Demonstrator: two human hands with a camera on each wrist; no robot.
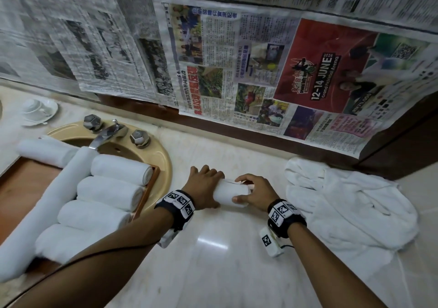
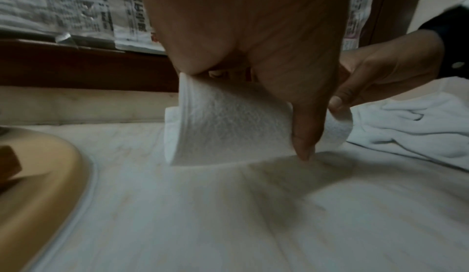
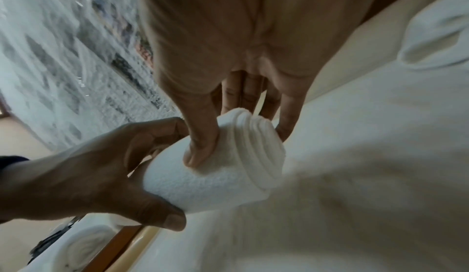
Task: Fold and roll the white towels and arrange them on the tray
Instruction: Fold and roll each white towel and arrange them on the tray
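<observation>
A small rolled white towel (image 1: 231, 193) (image 2: 228, 128) (image 3: 218, 174) lies on the pale marble counter (image 1: 213, 248) between both hands. My left hand (image 1: 205, 190) (image 3: 101, 176) grips its left end, thumb in front and fingers curled over the top. At the right end my right hand (image 1: 254, 195) (image 2: 375, 75) holds it, thumb pressed into the front and fingers behind. The wooden tray (image 1: 148, 189) at the left carries several rolled white towels (image 1: 111, 192), with one long roll (image 1: 47, 213) lying across them. A heap of loose white towels (image 1: 343, 208) sits to the right.
The tray rests over a beige sink (image 1: 163, 163) with a chrome tap (image 1: 104, 134). A white cup and saucer (image 1: 39, 111) stand at the far left. Newspaper (image 1: 237, 66) covers the wall behind the counter.
</observation>
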